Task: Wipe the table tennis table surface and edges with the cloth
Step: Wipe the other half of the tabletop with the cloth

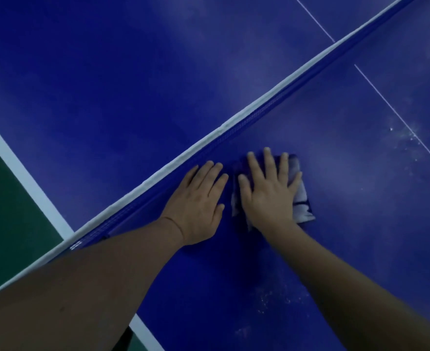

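Head view: hands (pixel 234 196) press cloth (pixel 301 198) beside net (pixel 209 145).

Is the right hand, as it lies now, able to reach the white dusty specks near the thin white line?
Probably yes: the right hand presses the cloth on bare blue table; nothing blocks the specks.

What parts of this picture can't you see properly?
- Head view: most of the cloth is hidden under the right hand.
- The right hand's fingertips are motion-blurred.
- The table is cut off by the frame edges.
- The net mesh is too fine to make out.
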